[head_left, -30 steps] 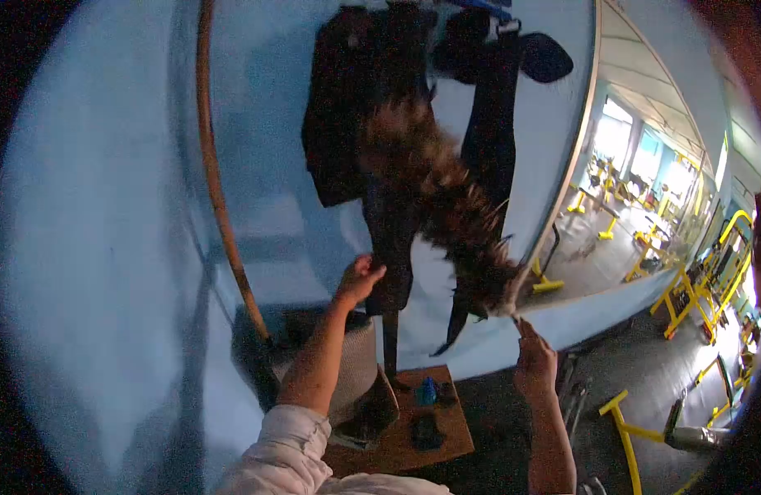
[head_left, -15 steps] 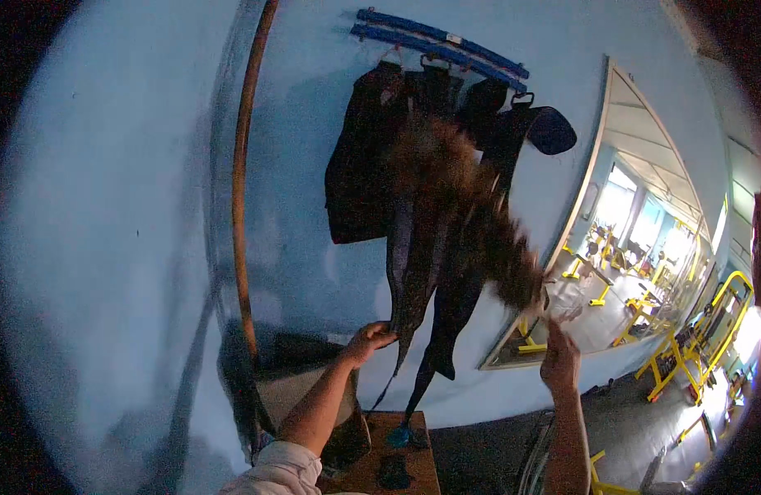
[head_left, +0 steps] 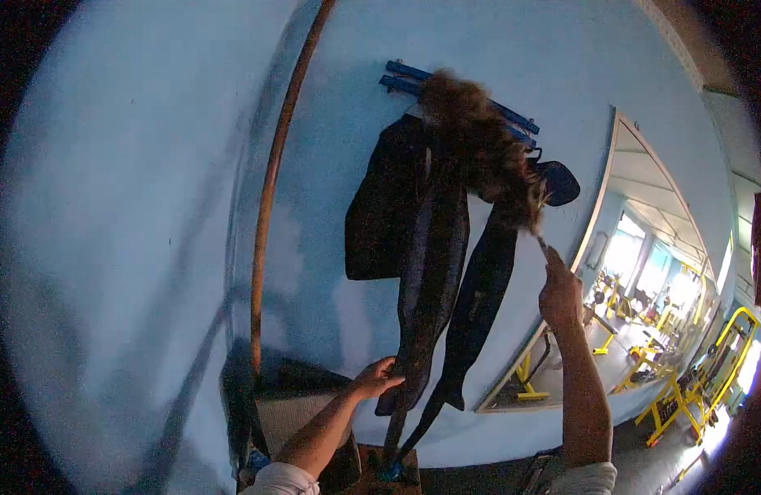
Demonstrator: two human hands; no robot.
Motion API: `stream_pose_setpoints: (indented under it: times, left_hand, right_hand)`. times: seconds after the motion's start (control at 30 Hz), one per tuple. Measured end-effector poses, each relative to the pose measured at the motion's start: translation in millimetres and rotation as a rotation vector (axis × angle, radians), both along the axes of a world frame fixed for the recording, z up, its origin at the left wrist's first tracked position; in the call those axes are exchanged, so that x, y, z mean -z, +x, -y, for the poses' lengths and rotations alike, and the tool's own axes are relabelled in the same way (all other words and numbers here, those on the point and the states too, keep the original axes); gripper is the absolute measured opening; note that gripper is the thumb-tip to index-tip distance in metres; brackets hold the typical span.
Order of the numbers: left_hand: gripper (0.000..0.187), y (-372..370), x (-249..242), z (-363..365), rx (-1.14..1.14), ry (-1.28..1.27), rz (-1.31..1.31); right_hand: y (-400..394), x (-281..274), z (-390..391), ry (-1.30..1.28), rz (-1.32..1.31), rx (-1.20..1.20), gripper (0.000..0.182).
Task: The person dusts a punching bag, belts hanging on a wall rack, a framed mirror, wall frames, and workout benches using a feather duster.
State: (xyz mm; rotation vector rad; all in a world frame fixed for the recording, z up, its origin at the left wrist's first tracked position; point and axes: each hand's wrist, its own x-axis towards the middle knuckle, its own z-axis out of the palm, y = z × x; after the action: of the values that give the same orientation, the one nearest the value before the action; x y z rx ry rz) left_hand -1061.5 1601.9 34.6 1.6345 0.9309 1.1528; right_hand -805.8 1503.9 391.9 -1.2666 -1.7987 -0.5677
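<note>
My right hand (head_left: pixel 560 293) is closed around the handle of a brown feather duster (head_left: pixel 488 136). The duster's fluffy part lies across the blue wall rack (head_left: pixel 512 117) and the tops of the dark items hanging from it. My left hand (head_left: pixel 379 379) touches the lower edge of a long dark hanging strap (head_left: pixel 430 264); whether its fingers grip the strap is hard to make out. A black item (head_left: pixel 380 206) hangs at the left, and another dark strap (head_left: pixel 483 289) hangs to the right.
A wooden pole (head_left: pixel 273 181) stands against the blue wall at the left. To the right is a large mirror (head_left: pixel 636 231) with yellow gym machines (head_left: pixel 694 388) beyond. Below are an open box (head_left: pixel 294 417) and a wooden stand (head_left: pixel 409 476).
The duster has moved up, from the hanging items onto the rack, with my right hand slightly higher. The view has shifted, and my left hand sits lower in it, still at the strap.
</note>
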Motion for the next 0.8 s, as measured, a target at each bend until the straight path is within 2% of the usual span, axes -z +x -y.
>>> stream_pose_setpoints:
  times: [0.03,0.1,0.17,0.23,0.3,0.33,0.37,0.4,0.47,0.5,0.53,0.57,0.63,0.77,0.8]
  left_hand:
    - [0.083,-3.8,-22.7,19.6,-0.014,-0.053,-0.023]
    - [0.085,-2.5,-33.2,28.5,-0.027,-0.103,-0.047]
    - [0.089,-1.9,-21.8,20.9,-0.064,-0.003,-0.13]
    - [0.09,-1.7,-5.0,8.7,-0.086,0.049,-0.12]
    - [0.09,0.9,14.6,-5.1,-0.099,0.092,-0.111]
    - [0.091,0.8,22.0,-9.7,-0.103,0.12,-0.083]
    - [0.092,-1.5,29.5,-13.9,-0.108,0.147,-0.058]
    - [0.092,-3.7,27.9,-11.3,-0.109,0.146,-0.058]
    - [0.094,-3.6,12.8,6.1,-0.032,0.101,0.121]
    - [0.094,-4.1,-1.6,20.4,-0.033,0.097,0.127]
    - [0.094,-5.7,-20.4,36.9,-0.108,0.096,0.131]
    - [0.094,-6.3,-28.1,45.9,-0.182,0.094,0.133]
    - [0.092,-6.1,-19.4,41.0,-0.207,0.13,0.075]
    - [0.089,-11.5,5.4,19.6,-0.293,0.237,-0.037]
    - [0.089,-13.1,4.8,18.7,-0.292,0.24,-0.034]
  right_hand:
    - [-4.4,-2.4,-3.1,0.052,-0.097,-0.05,0.047]
    - [-23.5,-1.0,3.2,0.076,-0.028,-0.069,0.05]
    - [-41.8,-3.8,16.8,-0.089,0.256,0.045,0.037]
    - [-47.3,-8.6,15.1,-0.041,0.237,0.035,0.037]
    - [-56.8,-17.7,13.5,-0.013,-0.016,0.009,0.036]
    - [-59.7,-14.5,16.7,-0.018,-0.017,0.012,0.036]
    - [-63.2,-10.4,21.5,-0.056,0.096,0.03,0.036]
    - [-66.2,-9.5,25.4,-0.091,0.211,0.046,0.035]
    - [-68.2,-18.5,32.6,-0.057,0.187,0.044,0.036]
    - [-68.0,-23.0,33.1,-0.027,0.158,0.044,0.037]
    - [-65.9,-26.6,22.7,0.091,0.084,-0.06,0.039]
    - [-70.9,-33.1,23.5,0.083,0.085,-0.056,0.039]
    - [-81.1,-45.3,30.4,-0.026,0.004,0.016,0.04]
    - [-75.5,-46.8,20.2,0.055,0.063,-0.071,0.039]
    - [-81.3,-53.4,25.7,0.061,0.038,-0.005,0.039]
